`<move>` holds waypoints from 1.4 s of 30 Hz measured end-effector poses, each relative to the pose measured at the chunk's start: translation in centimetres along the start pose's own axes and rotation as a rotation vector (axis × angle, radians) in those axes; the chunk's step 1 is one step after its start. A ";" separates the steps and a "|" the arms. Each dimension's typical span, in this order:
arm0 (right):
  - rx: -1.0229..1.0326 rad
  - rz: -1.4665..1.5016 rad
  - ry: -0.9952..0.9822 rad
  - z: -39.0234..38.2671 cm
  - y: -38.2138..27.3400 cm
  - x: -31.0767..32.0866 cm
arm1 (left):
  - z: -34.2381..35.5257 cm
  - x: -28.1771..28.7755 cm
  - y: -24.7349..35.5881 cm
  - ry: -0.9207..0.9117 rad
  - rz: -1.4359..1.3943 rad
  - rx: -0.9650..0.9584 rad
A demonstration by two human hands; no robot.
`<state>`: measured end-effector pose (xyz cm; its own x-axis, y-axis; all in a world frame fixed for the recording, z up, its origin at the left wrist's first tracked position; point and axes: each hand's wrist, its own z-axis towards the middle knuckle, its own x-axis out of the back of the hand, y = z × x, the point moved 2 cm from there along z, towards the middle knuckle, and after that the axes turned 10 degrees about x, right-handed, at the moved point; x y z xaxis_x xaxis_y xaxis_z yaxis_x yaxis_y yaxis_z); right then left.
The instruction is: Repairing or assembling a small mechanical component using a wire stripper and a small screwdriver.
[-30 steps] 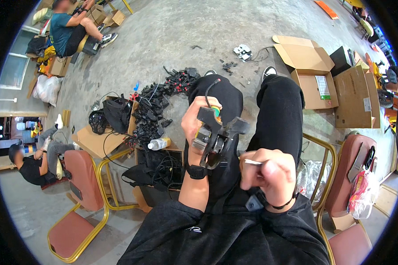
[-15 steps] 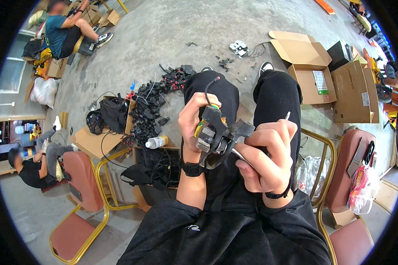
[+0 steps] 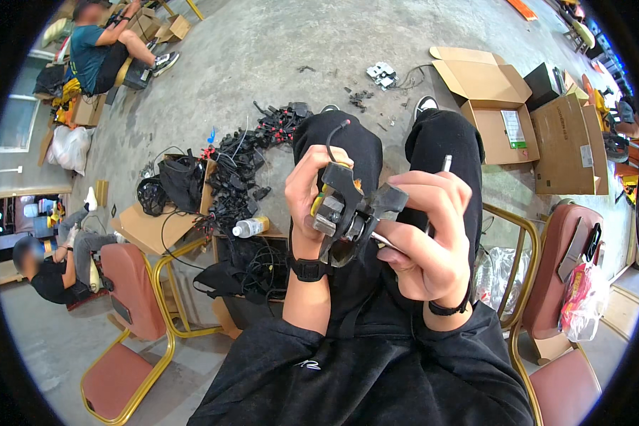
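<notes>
My left hand (image 3: 304, 190) is closed around a black clamp-like plastic assembly (image 3: 345, 186) with grey blocky parts and a short cable (image 3: 331, 142) ending in a red tip. Something yellow-green (image 3: 317, 204) shows between the palm and the assembly; its kind is hidden. Curled beside the assembly's right side, my right hand (image 3: 437, 245) pinches a slim metal tool (image 3: 389, 243) whose near end points into the assembly. A thin metal rod (image 3: 447, 162) sticks up behind the right fingers; whether it belongs to the same tool I cannot tell.
Left of my knees lies a heap of black parts with red bits (image 3: 241, 170), near a plastic bottle (image 3: 251, 227) and a box of cables (image 3: 248, 266). An opened cardboard box (image 3: 500, 153) is at right. Chairs (image 3: 131, 291) flank me. Two people (image 3: 96, 53) sit at left.
The rod behind my right fingers now stands more upright. My right fingers have shifted slightly inward against the assembly, which is turned a little in my left hand.
</notes>
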<state>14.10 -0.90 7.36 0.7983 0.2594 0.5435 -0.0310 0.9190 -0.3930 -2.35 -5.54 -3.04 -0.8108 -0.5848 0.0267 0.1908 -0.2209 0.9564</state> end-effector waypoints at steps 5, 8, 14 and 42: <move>-0.211 0.467 -0.063 -1.0 0.3 -0.5 | 0.1 -0.3 0.1 -0.007 -0.033 -0.082; -0.534 0.917 0.073 -1.4 -0.9 -1.2 | 0.3 0.0 0.2 -0.012 0.013 -0.129; -0.977 2.202 0.113 -1.2 -1.6 -1.4 | 0.0 -0.2 -0.1 0.025 0.031 -0.036; -0.908 1.625 0.215 11.0 20.7 -1.9 | 23.3 -4.4 -1.9 -0.207 0.074 -0.082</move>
<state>5.33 20.92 6.41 0.3759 0.5016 -0.7792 -0.5090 -0.5909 -0.6259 -12.02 15.61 1.81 -0.8874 -0.4313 0.1627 0.2912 -0.2509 0.9231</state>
